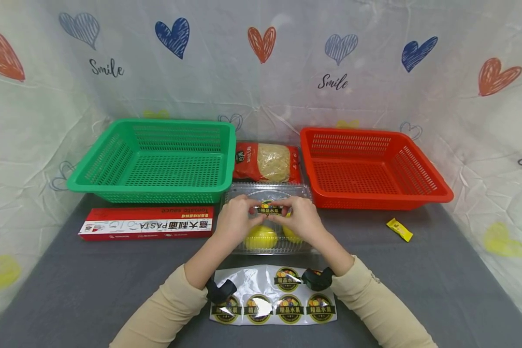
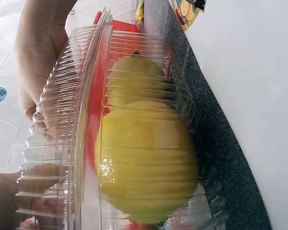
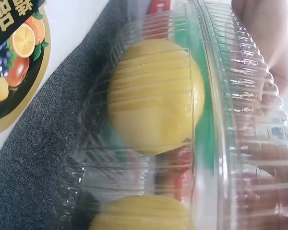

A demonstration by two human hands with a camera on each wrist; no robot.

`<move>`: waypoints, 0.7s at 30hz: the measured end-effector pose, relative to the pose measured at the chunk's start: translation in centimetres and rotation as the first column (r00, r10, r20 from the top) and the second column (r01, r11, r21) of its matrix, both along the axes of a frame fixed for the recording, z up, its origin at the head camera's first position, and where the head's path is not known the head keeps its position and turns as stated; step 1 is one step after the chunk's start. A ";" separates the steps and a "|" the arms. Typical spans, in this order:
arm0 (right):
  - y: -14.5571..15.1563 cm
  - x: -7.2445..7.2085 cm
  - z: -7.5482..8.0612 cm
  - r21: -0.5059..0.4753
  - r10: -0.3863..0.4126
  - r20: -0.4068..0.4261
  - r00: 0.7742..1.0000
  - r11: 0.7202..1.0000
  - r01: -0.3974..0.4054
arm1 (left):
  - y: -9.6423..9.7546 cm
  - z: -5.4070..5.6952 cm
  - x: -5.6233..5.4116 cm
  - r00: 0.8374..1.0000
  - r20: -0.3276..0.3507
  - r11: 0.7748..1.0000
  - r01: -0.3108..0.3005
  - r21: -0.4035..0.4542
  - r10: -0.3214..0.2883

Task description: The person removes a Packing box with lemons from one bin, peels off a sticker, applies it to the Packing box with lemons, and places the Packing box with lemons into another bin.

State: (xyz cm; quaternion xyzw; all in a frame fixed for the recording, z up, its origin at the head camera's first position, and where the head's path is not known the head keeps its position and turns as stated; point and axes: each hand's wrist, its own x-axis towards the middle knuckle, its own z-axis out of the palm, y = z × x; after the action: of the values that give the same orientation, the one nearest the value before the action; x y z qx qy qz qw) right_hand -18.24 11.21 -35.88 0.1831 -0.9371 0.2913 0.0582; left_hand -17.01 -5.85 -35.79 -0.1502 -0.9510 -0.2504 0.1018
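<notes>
A clear plastic clamshell box [image 1: 303, 190], its ribbed lid down, sits in the middle of the table. Through its walls show yellow fruits [image 1: 262, 238], rounded and smooth, with one larger fruit [image 2: 146, 160] close in the left wrist view. Over the lid, my left hand [image 1: 235, 216] pinches the left edge of a round black-and-gold fruit sticker [image 1: 270, 210] between thumb and fingers. My right hand [image 1: 303, 217] pinches the sticker's right edge in the same way. In both wrist views the fingers are partly hidden behind the ribbed lid.
A white sheet of several stickers [image 1: 252, 279] lies in front of the box, under the wrists. Behind stand a green basket [image 1: 156, 188] and a red basket [image 1: 378, 197], with a red noodle bag [image 1: 273, 162] between. A pasta box [image 1: 147, 223] lies left, a small yellow packet [image 1: 399, 229] right.
</notes>
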 end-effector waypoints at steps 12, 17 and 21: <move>0.7 0.0 -0.7 -0.184 -0.040 -0.050 0.998 0.982 0.030 | -0.4 0.0 0.3 0.998 -0.064 0.991 -0.008 0.130 0.017; 0.8 0.3 -0.7 -0.225 -0.057 -0.070 0.996 0.974 0.040 | -0.6 -0.2 0.5 0.994 -0.104 0.984 -0.002 0.180 0.021; 0.9 0.6 -0.5 -0.274 -0.063 -0.072 0.995 0.961 0.041 | -0.8 -0.5 0.7 0.994 -0.110 0.970 0.001 0.244 0.027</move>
State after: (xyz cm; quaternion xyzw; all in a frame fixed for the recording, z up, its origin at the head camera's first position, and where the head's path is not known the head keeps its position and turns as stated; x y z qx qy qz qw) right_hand -17.66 12.12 -36.41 0.1602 -0.8895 0.4083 0.1278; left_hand -16.32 -6.63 -36.26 -0.1442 -0.9068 -0.3558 0.1743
